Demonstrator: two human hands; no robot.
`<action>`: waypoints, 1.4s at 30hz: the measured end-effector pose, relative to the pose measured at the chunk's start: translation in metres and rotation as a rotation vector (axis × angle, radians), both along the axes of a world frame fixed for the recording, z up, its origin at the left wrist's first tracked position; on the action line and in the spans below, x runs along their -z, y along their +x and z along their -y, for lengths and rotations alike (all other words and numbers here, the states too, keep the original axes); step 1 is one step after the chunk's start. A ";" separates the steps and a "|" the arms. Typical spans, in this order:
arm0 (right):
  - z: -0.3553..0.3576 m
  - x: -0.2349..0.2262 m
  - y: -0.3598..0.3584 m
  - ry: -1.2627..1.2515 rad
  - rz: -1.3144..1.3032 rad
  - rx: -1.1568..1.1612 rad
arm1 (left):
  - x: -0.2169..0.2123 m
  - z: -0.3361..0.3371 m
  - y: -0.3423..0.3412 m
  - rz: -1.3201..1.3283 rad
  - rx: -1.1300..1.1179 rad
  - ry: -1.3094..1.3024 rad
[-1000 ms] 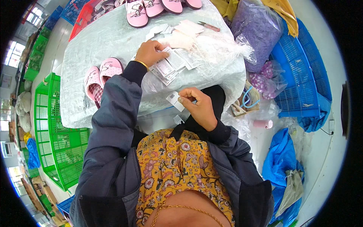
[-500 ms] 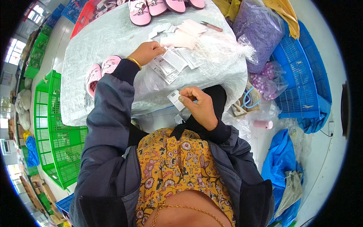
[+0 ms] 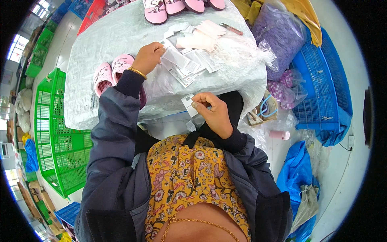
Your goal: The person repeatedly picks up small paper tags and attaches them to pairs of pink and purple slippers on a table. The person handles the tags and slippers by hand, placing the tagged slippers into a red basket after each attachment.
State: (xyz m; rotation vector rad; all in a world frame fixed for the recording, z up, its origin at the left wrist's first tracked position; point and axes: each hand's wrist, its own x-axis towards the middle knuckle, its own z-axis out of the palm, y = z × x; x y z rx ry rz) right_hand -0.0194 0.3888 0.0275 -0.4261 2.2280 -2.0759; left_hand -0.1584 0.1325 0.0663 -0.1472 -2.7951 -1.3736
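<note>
My right hand (image 3: pixel 213 114), fingers closed, pinches a small white label (image 3: pixel 188 105) with dark print, over my lap just off the table's near edge. My left hand (image 3: pixel 148 58) is out over the table, its fingertips closed at the edge of a white printed card (image 3: pixel 175 58). Under and beside that card lies a loose pile of white printed labels (image 3: pixel 197 60). Near my left wrist stands a pair of pink slippers (image 3: pixel 104 77), partly hidden by my sleeve.
Plastic sheeting covers the table (image 3: pixel 88 105). More pink slippers (image 3: pixel 155 13) stand at its far edge, near small scissors or snips (image 3: pixel 232 29). A green crate (image 3: pixel 60 137) is at left, a blue crate (image 3: pixel 318 80) and a bag of purple material (image 3: pixel 278 38) at right.
My left hand has drawn back slightly to the left, and the white card at its fingertips has shifted with it. My right hand holds its label in nearly the same place.
</note>
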 end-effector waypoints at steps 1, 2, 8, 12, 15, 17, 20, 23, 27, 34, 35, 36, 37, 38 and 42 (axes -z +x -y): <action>0.000 0.000 0.000 0.007 -0.010 0.002 | -0.003 0.000 0.004 0.007 -0.039 0.028; 0.001 0.000 0.000 0.014 -0.021 0.004 | -0.006 0.000 0.009 0.013 -0.077 0.057; 0.004 -0.026 -0.003 0.086 -0.154 0.002 | -0.016 -0.013 0.055 -0.229 0.005 -0.011; 0.013 -0.044 -0.011 0.053 -0.113 0.024 | -0.027 -0.029 0.091 -0.052 0.046 0.109; 0.019 -0.057 -0.018 0.042 0.016 0.004 | -0.026 -0.032 0.104 -0.189 0.130 0.042; 0.024 -0.057 -0.022 0.067 0.018 0.004 | -0.025 -0.034 0.110 -0.279 0.173 0.015; 0.030 -0.056 -0.025 0.077 0.040 -0.001 | -0.030 -0.035 0.118 -0.291 0.177 -0.038; 0.033 -0.057 -0.025 0.054 0.053 -0.007 | -0.037 -0.037 0.125 -0.263 0.181 -0.055; 0.035 -0.054 -0.025 0.037 0.051 -0.018 | -0.033 -0.036 0.127 -0.342 0.196 -0.103; 0.035 -0.055 -0.023 0.017 0.104 -0.046 | -0.031 -0.034 0.128 -0.363 0.221 -0.134; 0.036 -0.055 -0.023 0.013 0.110 -0.050 | -0.030 -0.035 0.129 -0.360 0.223 -0.129; 0.036 -0.054 -0.023 0.009 0.115 -0.054 | -0.030 -0.035 0.129 -0.357 0.225 -0.125; 0.036 -0.054 -0.023 0.006 0.121 -0.058 | -0.030 -0.035 0.129 -0.362 0.230 -0.132; 0.036 -0.054 -0.023 -0.005 0.124 -0.059 | -0.030 -0.035 0.129 -0.368 0.234 -0.140; 0.036 -0.048 -0.023 -0.050 0.141 -0.066 | -0.028 -0.032 0.131 -0.297 0.267 -0.024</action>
